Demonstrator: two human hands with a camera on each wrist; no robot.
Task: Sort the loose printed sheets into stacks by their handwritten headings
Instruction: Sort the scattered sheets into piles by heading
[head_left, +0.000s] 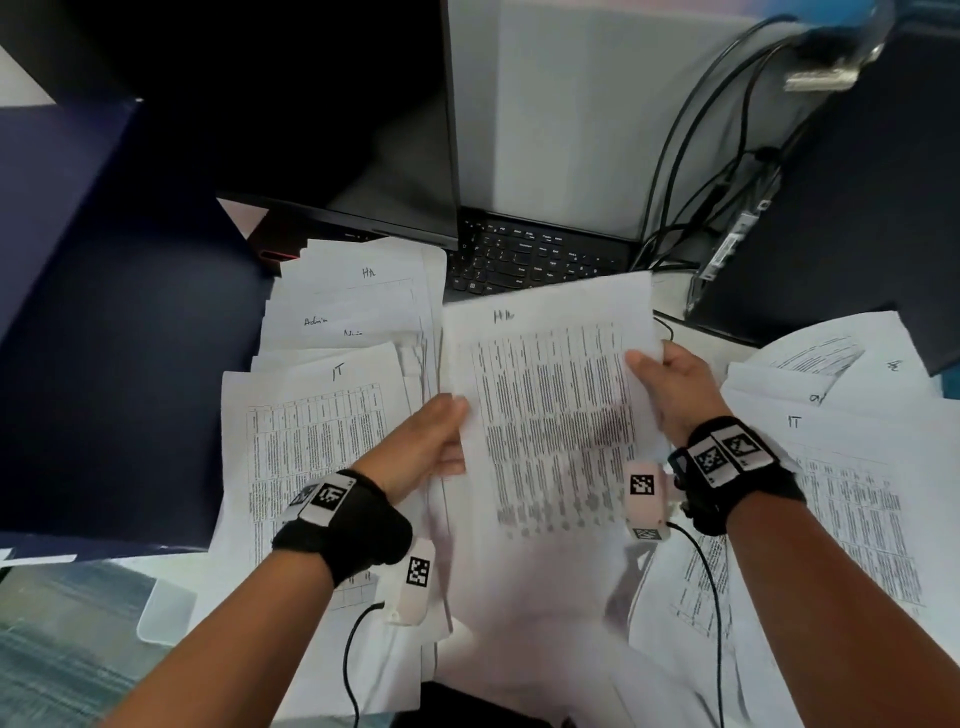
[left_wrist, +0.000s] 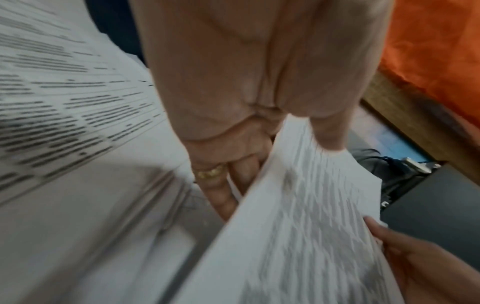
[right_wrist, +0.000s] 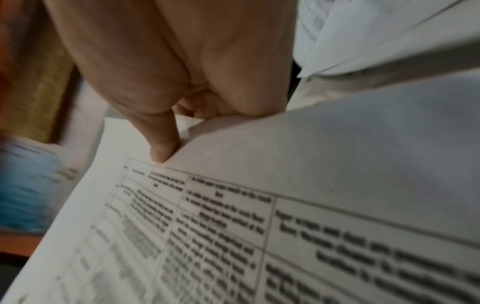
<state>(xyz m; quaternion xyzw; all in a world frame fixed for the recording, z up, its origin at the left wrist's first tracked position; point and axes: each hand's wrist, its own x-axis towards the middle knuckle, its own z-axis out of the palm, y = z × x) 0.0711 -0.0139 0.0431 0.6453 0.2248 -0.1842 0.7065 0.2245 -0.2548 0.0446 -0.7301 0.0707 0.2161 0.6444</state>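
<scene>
Both hands hold up a printed sheet (head_left: 545, 415) headed "HR" in handwriting, raised above the desk in the head view. My left hand (head_left: 436, 441) pinches its left edge, thumb on top. My right hand (head_left: 670, 379) grips its right edge with the thumb on the print. The left wrist view shows the sheet (left_wrist: 298, 226) between thumb and fingers; the right wrist view shows the thumb on the sheet (right_wrist: 207, 226). On the desk lie an "IT" stack (head_left: 311, 441) at the left, an "HR" stack (head_left: 369, 280) behind it, "Admin" sheets (head_left: 322, 325) between them, and another "IT" sheet (head_left: 841, 493) at the right.
A black keyboard (head_left: 530, 254) and a dark monitor (head_left: 311, 130) stand behind the papers. Cables (head_left: 691, 171) hang at the back right beside a dark computer case (head_left: 857, 208). A dark blue partition (head_left: 104, 312) bounds the left. More loose sheets (head_left: 831, 358) lie at the far right.
</scene>
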